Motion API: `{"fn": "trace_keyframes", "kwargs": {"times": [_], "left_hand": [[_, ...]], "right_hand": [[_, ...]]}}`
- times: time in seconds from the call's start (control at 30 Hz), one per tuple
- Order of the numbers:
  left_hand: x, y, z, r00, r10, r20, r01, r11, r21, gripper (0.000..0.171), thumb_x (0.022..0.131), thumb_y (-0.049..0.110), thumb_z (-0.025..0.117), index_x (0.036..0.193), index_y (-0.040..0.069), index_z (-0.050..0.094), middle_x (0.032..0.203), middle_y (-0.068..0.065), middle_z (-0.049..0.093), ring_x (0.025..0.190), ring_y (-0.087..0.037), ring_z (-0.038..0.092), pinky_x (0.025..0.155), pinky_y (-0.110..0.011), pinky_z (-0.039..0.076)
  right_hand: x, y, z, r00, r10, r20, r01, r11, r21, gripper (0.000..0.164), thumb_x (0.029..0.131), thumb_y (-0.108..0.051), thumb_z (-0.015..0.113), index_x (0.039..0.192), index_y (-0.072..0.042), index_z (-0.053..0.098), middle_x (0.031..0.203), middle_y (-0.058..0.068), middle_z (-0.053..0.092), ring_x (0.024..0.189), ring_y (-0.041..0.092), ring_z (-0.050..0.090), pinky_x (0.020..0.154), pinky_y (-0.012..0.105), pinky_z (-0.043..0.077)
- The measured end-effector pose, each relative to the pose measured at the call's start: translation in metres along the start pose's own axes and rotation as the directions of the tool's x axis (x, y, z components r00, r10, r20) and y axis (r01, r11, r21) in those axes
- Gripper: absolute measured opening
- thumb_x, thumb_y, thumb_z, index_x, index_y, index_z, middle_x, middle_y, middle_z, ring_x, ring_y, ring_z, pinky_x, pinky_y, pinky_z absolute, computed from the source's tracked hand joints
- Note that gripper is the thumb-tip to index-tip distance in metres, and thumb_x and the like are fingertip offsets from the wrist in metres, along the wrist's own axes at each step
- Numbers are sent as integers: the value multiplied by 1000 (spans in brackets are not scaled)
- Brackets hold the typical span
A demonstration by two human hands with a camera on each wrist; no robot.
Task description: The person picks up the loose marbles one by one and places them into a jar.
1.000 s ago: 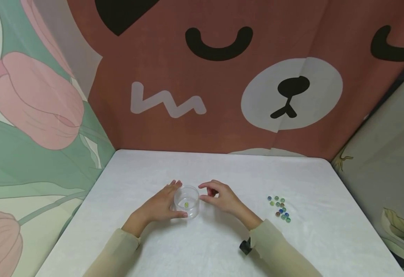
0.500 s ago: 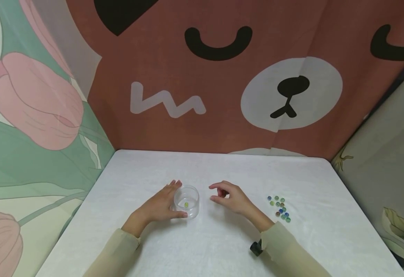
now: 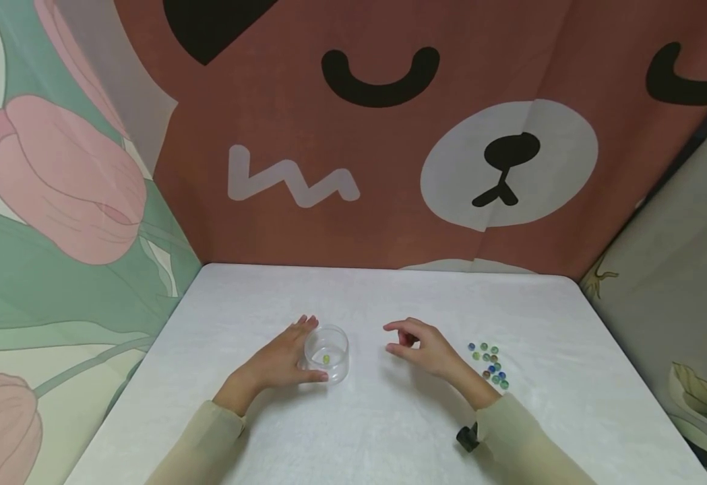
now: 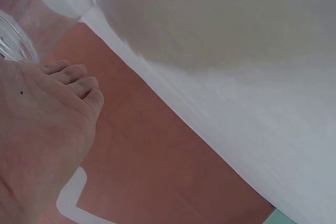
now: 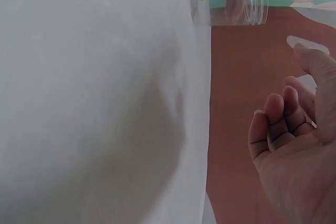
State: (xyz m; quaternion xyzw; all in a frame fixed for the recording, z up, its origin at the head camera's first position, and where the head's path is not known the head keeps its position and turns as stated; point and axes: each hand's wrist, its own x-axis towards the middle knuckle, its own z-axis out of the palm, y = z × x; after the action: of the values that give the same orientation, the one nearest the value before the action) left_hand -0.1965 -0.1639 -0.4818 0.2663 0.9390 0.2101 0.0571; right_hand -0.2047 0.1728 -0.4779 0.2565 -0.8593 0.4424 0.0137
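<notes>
My left hand (image 3: pixel 282 357) holds a clear round jar (image 3: pixel 340 369) on the white table, thumb on the near side and fingers on the far side. One yellow-green marble (image 3: pixel 326 359) lies at the bottom of the jar; it also shows through the wall in both wrist views. To the right of the jar, my right hand (image 3: pixel 427 348) is above the table with thumb and forefinger apart and nothing between them. Its other fingers (image 5: pixel 274 107) curl loosely in the right wrist view. A loose group of marbles (image 3: pixel 491 370), blue, green, yellow and brown, lies beyond it to the right.
A white cloth covers the table (image 3: pixel 353 431). Behind it hangs a brown curtain (image 3: pixel 304 236) with a bear face, and patterned cloths hang at both sides. A small black device (image 3: pixel 467 438) sits at my right sleeve cuff.
My right hand has moved right, away from the jar and toward the loose marbles, its fingers keeping much the same shape. The left hand, jar and marbles have stayed in place.
</notes>
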Motion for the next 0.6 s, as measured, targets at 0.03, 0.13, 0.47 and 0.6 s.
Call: {"fn": "trace_keyframes", "kwargs": {"times": [0.03, 0.13, 0.47, 0.6], "left_hand": [[0, 0, 0, 1000, 1, -1, -1, 1000, -1, 114, 80, 70, 72, 157, -2, 28, 164, -18, 29, 154, -34, 21, 126, -50, 21], [-1, 0, 0, 1000, 4, -3, -4, 1000, -3, 113, 80, 69, 72, 157, -3, 29, 164, -19, 30, 154, -35, 22, 126, -50, 21], [-2, 0, 0, 1000, -24, 17, 24, 1000, -6, 116, 79, 74, 69, 159, 2, 26, 166, -14, 25, 155, -30, 17, 127, -48, 19], [-2, -2, 0, 1000, -22, 15, 22, 1000, 1, 116, 80, 74, 68, 159, 2, 26, 166, -14, 25, 156, -30, 17, 127, -47, 19]], "right_hand": [[-2, 1, -2, 1000, 3, -3, -3, 1000, -4, 34, 89, -19, 80, 121, -11, 72, 82, -8, 55, 79, 10, 53, 69, 22, 51], [-6, 3, -7, 999, 32, -5, -32, 999, -5, 35, 89, -19, 80, 122, -13, 72, 82, -8, 55, 79, 10, 53, 69, 20, 50], [-19, 12, -24, 999, 45, -21, -46, 998, -35, 35, 89, -19, 79, 122, -10, 71, 82, -8, 54, 79, 10, 53, 68, 21, 49], [-25, 15, -29, 998, 40, -42, -42, 998, -52, 34, 88, -17, 80, 121, -8, 72, 82, -8, 54, 78, 8, 54, 68, 22, 51]]}}
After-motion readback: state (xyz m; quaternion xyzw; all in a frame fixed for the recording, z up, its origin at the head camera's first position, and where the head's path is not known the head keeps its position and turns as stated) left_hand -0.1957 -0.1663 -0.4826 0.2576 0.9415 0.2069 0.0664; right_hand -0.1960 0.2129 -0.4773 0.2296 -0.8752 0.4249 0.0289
